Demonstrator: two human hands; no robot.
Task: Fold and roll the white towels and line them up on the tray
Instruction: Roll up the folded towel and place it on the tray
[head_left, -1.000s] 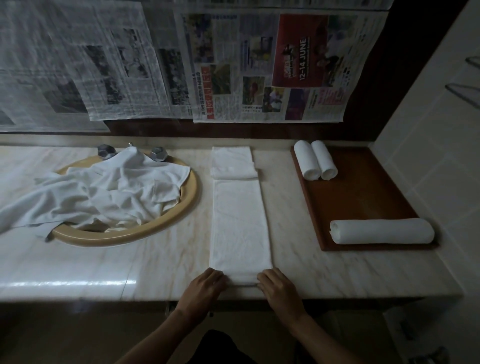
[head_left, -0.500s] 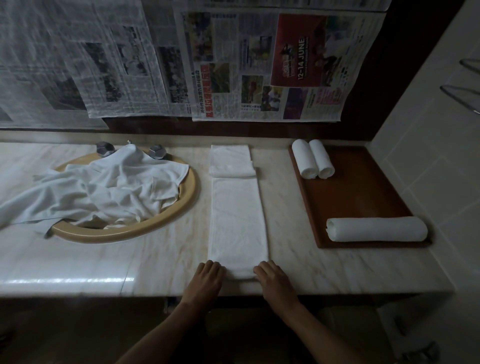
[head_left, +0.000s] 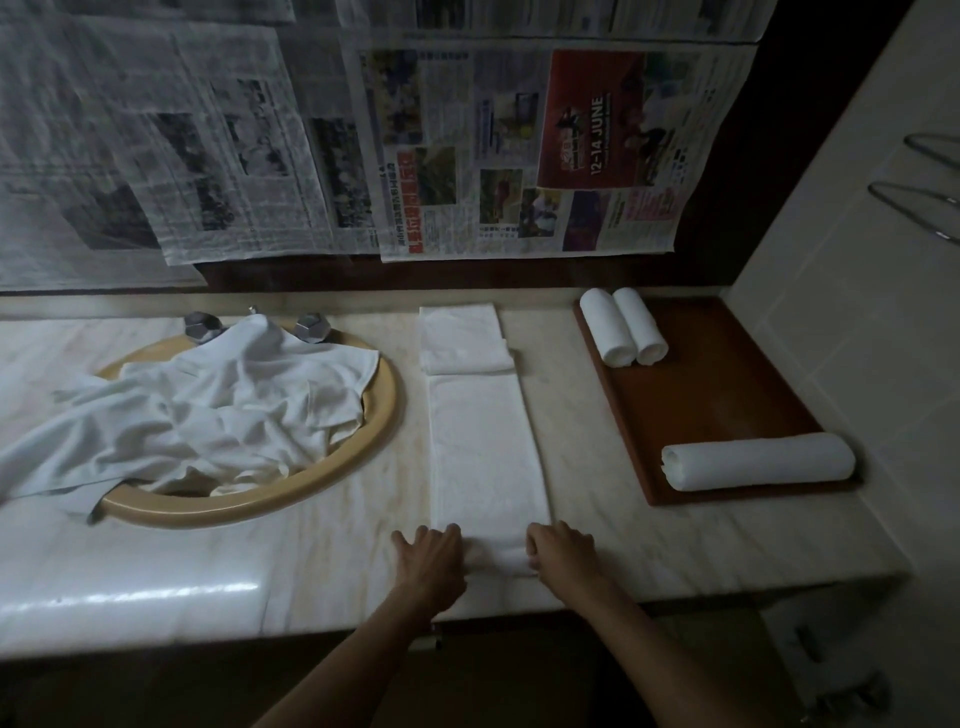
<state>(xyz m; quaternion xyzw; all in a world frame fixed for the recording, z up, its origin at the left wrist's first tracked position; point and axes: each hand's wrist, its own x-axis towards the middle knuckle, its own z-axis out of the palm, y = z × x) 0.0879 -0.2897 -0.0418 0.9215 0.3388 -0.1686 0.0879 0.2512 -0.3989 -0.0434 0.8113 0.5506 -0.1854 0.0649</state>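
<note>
A long folded white towel (head_left: 488, 447) lies as a strip on the marble counter (head_left: 675, 540), running away from me. Its near end is turned up into a small roll between my hands. My left hand (head_left: 431, 558) grips the roll's left end and my right hand (head_left: 561, 553) grips its right end, fingers curled over it. The brown tray (head_left: 717, 395) sits to the right. Two small rolled towels (head_left: 623, 332) lie side by side at its far end. One larger rolled towel (head_left: 758, 462) lies across its near end.
A smaller folded towel (head_left: 462, 338) rests at the strip's far end. A heap of loose white towels (head_left: 208, 415) covers the tan-rimmed sink (head_left: 311, 483) on the left, below two tap handles (head_left: 310, 327). Newspaper covers the back wall; a tiled wall stands close on the right.
Both hands have moved forward a little on the towel's near end, and that end now stands turned up into a small roll.
</note>
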